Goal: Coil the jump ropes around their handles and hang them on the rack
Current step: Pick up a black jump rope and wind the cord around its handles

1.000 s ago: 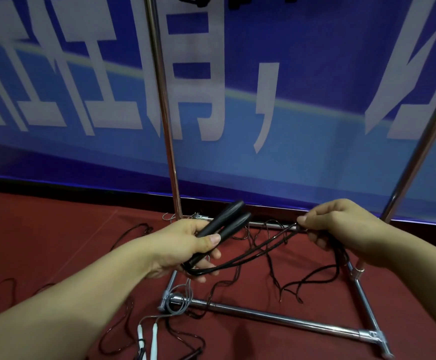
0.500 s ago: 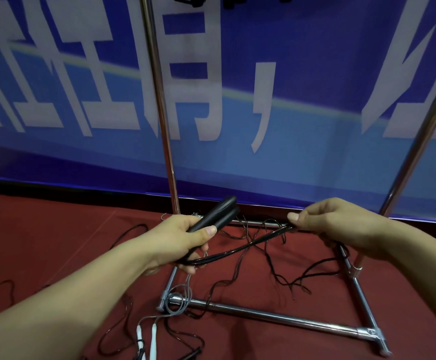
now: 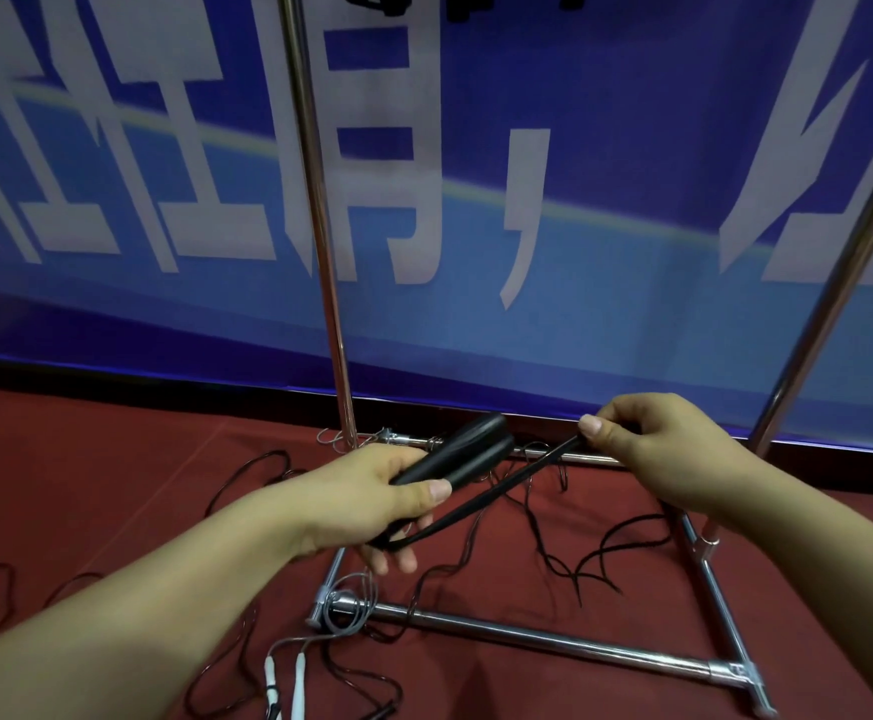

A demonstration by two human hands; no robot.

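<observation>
Together, two black handles [image 3: 455, 454] fill left hand [image 3: 367, 501].

Blue banner [image 3: 606, 283] with large white characters behind, red carpet [image 3: 86, 485] below, black baseboard strip [image 3: 112, 379] between.

It looks like a show hall: a big blue banner [image 3: 476, 241] hangs behind a red carpet [image 3: 86, 485].

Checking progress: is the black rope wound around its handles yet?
Not yet: black rope stretches straight from left hand to right hand; handles bare.
</observation>
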